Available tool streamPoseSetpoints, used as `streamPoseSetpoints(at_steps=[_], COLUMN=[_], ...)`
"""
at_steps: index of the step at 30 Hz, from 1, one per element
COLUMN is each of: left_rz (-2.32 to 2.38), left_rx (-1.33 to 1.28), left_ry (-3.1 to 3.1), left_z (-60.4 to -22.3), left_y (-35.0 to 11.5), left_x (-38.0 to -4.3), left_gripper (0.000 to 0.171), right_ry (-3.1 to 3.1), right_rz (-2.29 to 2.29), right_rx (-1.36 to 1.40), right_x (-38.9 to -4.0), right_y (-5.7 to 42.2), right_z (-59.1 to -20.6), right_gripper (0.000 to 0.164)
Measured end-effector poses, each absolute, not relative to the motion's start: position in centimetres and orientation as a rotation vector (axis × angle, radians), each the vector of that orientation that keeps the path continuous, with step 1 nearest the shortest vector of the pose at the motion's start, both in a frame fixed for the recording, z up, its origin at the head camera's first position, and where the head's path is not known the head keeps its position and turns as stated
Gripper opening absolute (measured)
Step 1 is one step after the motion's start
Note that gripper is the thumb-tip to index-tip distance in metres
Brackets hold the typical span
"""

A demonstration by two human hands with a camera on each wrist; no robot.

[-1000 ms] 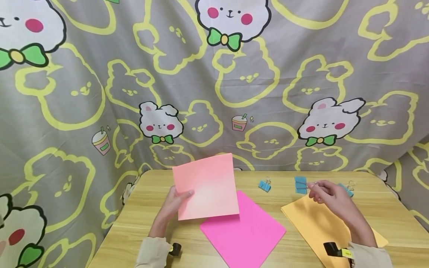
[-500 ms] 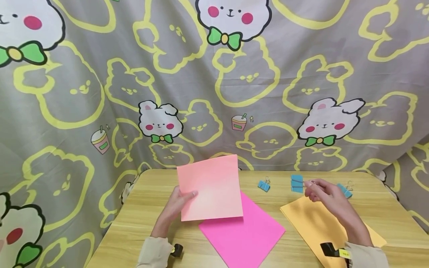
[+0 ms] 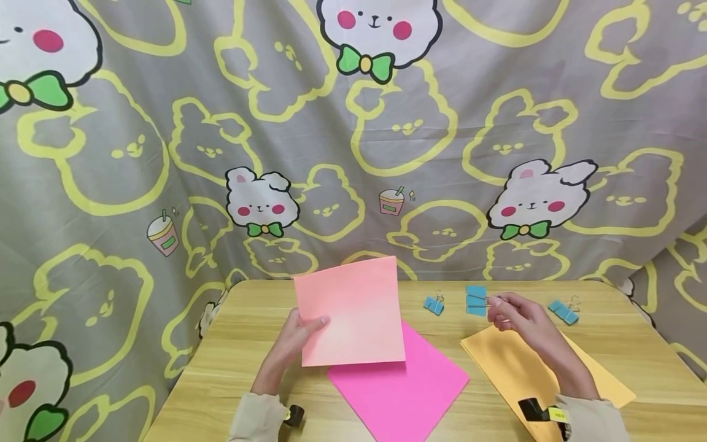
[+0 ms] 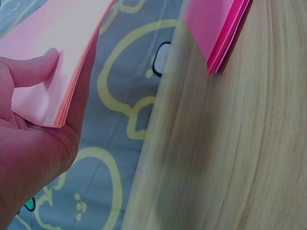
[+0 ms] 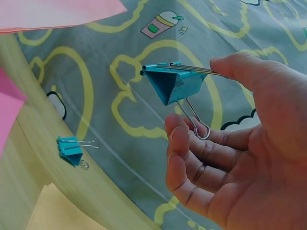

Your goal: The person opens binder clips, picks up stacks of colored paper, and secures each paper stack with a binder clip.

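Observation:
In the head view my left hand (image 3: 291, 339) grips a stack of light pink square paper (image 3: 356, 310) at its left edge, thumb lying on the front face. The left wrist view shows the layered edge of that paper stack (image 4: 72, 91) above the palm. My right hand (image 3: 521, 316) holds a blue binder clip (image 3: 476, 301) raised to the right of the paper. Seen in the right wrist view, the thumb presses one wire handle of the binder clip (image 5: 180, 84), while the curled fingers are at the other. The clip's jaws point toward the paper, apart from it.
A bright pink paper stack (image 3: 400, 387) lies below the held paper. To the right, an orange-yellow paper stack (image 3: 513, 368) lies under the right forearm. Two more blue clips, a left one (image 3: 434, 304) and a right one (image 3: 564, 312), rest near the wooden table's (image 3: 232, 344) back edge, before a patterned curtain (image 3: 331, 141).
My right hand has moved left with the binder clip, closer to the light pink paper. The left hand and its paper stack have shifted slightly right.

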State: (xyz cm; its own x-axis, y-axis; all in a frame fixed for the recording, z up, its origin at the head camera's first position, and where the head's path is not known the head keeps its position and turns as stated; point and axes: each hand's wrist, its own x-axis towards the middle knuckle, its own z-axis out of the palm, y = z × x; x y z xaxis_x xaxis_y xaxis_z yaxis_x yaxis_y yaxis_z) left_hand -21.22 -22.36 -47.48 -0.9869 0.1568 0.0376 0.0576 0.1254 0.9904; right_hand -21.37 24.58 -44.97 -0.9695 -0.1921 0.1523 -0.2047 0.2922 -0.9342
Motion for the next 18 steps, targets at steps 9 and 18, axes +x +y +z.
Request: streamPoseSetpoints(at_steps=[9,18], left_rz=[2.026,2.043], left_rx=[0.264,0.282], left_ry=[2.246,2.225], left_z=[-47.3,-47.0], left_y=[-21.6,-21.3], left_x=[-21.1,-20.9], left_gripper=[0.03,0.031], right_ry=[-2.47,-2.483], right_rz=[1.831,1.837], right_rx=[0.492,0.54], right_x=[-21.8,-22.0], right_y=[23.7,23.1], right_z=[-45.7,-46.2], right_gripper=[0.03,0.028])
